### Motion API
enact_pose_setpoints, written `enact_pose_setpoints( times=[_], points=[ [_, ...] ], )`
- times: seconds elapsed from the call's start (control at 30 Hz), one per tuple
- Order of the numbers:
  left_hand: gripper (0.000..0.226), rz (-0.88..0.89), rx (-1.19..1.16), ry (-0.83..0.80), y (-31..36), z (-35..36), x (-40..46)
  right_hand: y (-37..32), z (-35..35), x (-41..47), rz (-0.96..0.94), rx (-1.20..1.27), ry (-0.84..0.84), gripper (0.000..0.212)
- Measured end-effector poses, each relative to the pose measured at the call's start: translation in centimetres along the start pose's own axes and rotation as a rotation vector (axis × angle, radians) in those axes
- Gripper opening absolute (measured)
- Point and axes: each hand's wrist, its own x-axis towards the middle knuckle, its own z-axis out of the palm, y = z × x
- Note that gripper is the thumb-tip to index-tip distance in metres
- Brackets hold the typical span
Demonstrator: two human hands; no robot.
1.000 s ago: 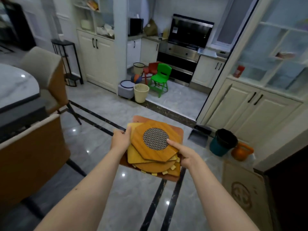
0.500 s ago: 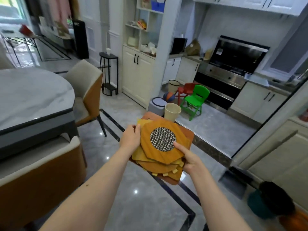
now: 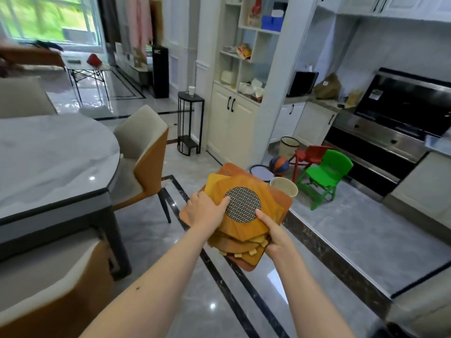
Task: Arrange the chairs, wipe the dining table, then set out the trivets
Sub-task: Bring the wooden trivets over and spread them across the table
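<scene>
Both hands clamp trivet stack (image 3: 240,215) for carrying: left hand (image 3: 203,209) grips edge, right hand (image 3: 273,234) pinches corner; counter (image 3: 48,152) near.

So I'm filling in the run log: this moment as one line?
phase: carrying trivets | left hand: holds stack of trivets | right hand: holds stack | dining table: no trivets visible on it

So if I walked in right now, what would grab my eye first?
Probably the stack of wooden trivets at centre, gripped from both sides by the left hand and right hand, the top one with a round metal mesh inset. Next, the bright green child's chair on the right by the oven, and the marble dining table at left.
</scene>
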Motion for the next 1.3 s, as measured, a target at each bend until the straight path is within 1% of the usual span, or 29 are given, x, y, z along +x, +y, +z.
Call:
enact_pose_setpoints(
  times=[0.07,0.13,0.23,0.27,0.33,0.4,0.47,0.57,0.6,0.67,0.77,0.87,0.9,0.97,1.03,1.07,1.13,1.2,1.27,1.3],
  points=[
    [0.092,-0.070,-0.051,-0.036,1.7,0.9,3.1,-2.3,0.1,3.4,0.001,-0.017,-0.036,0.008],
    [0.097,-0.121,-0.073,-0.042,3.4,1.1,5.8,-4.6,0.4,6.7,0.000,-0.045,-0.056,0.011],
    [0.099,-0.180,-0.107,-0.002,5.1,0.0,9.3,-7.1,2.1,11.0,0.007,-0.073,-0.115,0.033],
    [0.099,-0.209,-0.119,0.017,5.5,-0.6,10.7,-7.8,3.1,12.4,0.022,-0.083,-0.140,0.038],
    [0.102,-0.252,-0.147,0.049,5.9,-1.8,12.7,-8.6,5.0,14.5,0.045,-0.095,-0.191,0.034],
    [0.102,-0.274,-0.180,0.075,5.8,-3.0,15.0,-9.0,7.2,16.8,0.067,-0.107,-0.230,0.037],
    [0.103,-0.294,-0.215,0.104,5.3,-3.8,17.8,-9.2,9.6,19.5,0.085,-0.126,-0.261,0.047],
    [0.109,-0.315,-0.259,0.097,3.5,-5.1,22.5,-9.8,13.3,22.8,0.092,-0.183,-0.308,0.070],
    [0.107,-0.315,-0.277,0.101,2.8,-5.6,24.3,-10.1,14.7,24.0,0.096,-0.195,-0.320,0.073],
    [0.102,-0.318,-0.310,0.119,1.9,-7.0,27.8,-10.8,17.7,26.4,0.088,-0.213,-0.337,0.072],
    [0.106,-0.331,-0.331,0.145,1.3,-9.3,33.0,-12.1,22.6,30.1,0.082,-0.232,-0.357,0.072],
    [0.107,-0.331,-0.353,0.172,1.2,-10.9,37.9,-13.1,26.3,33.7,0.088,-0.224,-0.371,0.058],
    [0.107,-0.325,-0.371,0.177,1.3,-11.5,38.8,-13.5,27.4,34.3,0.091,-0.224,-0.374,0.057],
    [0.107,-0.339,-0.377,0.189,1.3,-12.0,42.3,-14.1,29.3,37.3,0.111,-0.248,-0.380,0.064],
    [0.103,-0.329,-0.358,0.158,1.4,-12.4,43.4,-14.4,30.3,38.4,0.108,-0.254,-0.362,0.075],
    [0.101,-0.318,-0.374,0.144,1.3,-12.3,44.4,-14.6,30.6,39.2,0.105,-0.253,-0.368,0.076],
    [0.102,-0.329,-0.414,0.167,1.9,-12.0,47.4,-15.6,31.9,42.1,0.133,-0.249,-0.402,0.071],
    [0.102,-0.340,-0.460,0.143,2.1,-11.7,49.6,-16.3,33.0,43.8,0.159,-0.247,-0.437,0.062],
    [0.099,-0.346,-0.506,0.148,3.0,-11.7,52.7,-17.8,34.5,46.8,0.180,-0.248,-0.428,0.063],
    [0.097,-0.344,-0.521,0.137,3.1,-11.8,52.6,-17.6,34.5,47.2,0.205,-0.248,-0.421,0.067]
  ],
)
